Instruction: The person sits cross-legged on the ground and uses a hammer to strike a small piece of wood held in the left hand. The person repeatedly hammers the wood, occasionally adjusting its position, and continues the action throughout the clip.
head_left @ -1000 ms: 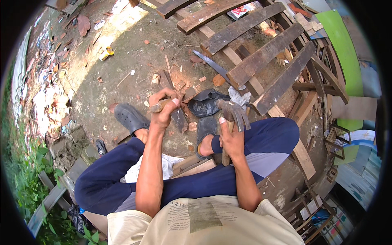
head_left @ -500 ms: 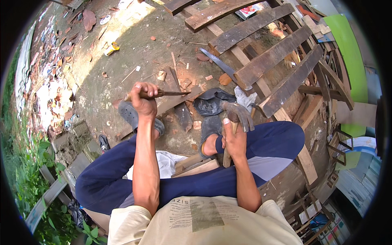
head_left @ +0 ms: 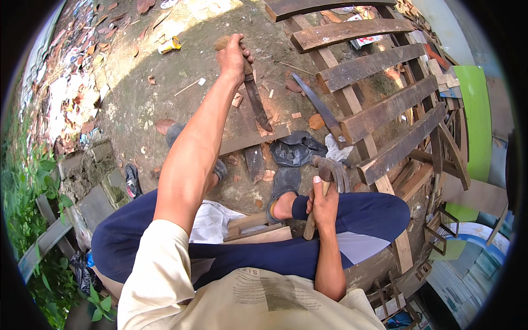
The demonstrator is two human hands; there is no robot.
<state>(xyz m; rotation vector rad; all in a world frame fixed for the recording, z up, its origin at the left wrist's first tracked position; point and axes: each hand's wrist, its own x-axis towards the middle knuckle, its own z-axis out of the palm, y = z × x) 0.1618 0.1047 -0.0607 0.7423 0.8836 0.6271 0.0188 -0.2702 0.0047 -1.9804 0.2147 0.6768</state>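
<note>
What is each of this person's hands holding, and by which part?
The left hand grips a long dark-bladed knife by its wooden handle. The right hand holds a wooden-handled claw hammer high on its handle, near the head.

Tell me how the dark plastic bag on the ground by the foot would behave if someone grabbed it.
The dark plastic bag lies crumpled and folded on the dirt, so it would probably be floppy and sag when lifted. It looks thin and flat, likely light for its size. Pushed, it would probably slide or bunch rather than roll.
</note>
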